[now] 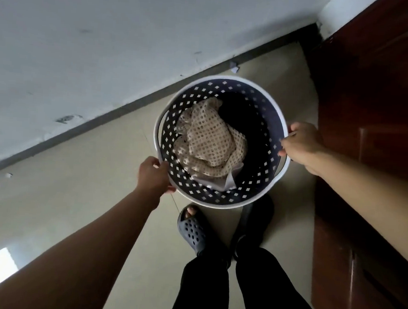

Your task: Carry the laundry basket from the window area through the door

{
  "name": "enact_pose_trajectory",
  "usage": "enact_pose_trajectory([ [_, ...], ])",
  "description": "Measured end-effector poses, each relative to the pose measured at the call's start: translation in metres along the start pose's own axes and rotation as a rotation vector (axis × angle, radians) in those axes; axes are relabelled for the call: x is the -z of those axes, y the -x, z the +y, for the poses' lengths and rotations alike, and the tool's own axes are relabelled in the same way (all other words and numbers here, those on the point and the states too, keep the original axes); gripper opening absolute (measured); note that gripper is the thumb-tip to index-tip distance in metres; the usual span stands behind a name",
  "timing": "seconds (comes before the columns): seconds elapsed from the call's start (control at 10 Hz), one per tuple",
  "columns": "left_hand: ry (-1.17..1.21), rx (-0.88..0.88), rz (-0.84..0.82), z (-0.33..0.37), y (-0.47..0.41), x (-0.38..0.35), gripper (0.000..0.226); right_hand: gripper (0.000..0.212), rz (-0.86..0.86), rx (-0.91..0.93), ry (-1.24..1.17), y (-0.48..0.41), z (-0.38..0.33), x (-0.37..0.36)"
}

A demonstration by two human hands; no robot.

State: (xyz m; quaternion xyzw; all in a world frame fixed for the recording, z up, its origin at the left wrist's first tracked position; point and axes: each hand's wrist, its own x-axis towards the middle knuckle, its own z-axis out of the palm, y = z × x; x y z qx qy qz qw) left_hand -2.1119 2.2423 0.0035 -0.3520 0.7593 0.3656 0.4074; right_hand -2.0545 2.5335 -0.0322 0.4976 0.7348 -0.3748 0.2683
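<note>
Both grips clamp the laundry basket (223, 141) rim, left hand (153, 175) and right hand (300, 146) on opposite sides; pickup looks done, the door walk remains.

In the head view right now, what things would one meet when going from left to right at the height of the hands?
White wall → left hand → beige mesh cloth inside the laundry basket → right hand → dark red wooden furniture.
</note>
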Motion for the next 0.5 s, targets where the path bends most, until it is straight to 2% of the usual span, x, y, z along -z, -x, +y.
enact_pose_trajectory([
  [0.2, 0.087, 0.026, 0.02, -0.01, -0.028, -0.005, 0.019, 0.028, -0.054, 0.039, 0.039, -0.019, 0.012, -0.021],
  [0.3, 0.118, 0.044, -0.041, -0.009, -0.027, -0.001, 0.022, 0.027, -0.073, 0.063, 0.079, -0.016, 0.009, -0.018],
  [0.4, 0.074, 0.025, -0.104, -0.007, -0.015, 0.004, 0.047, 0.024, -0.096, 0.096, 0.146, 0.001, 0.003, -0.013],
  [0.5, 0.01, -0.026, -0.09, -0.005, 0.014, 0.015, 0.043, 0.031, -0.06, 0.116, 0.184, 0.027, -0.001, -0.003],
])
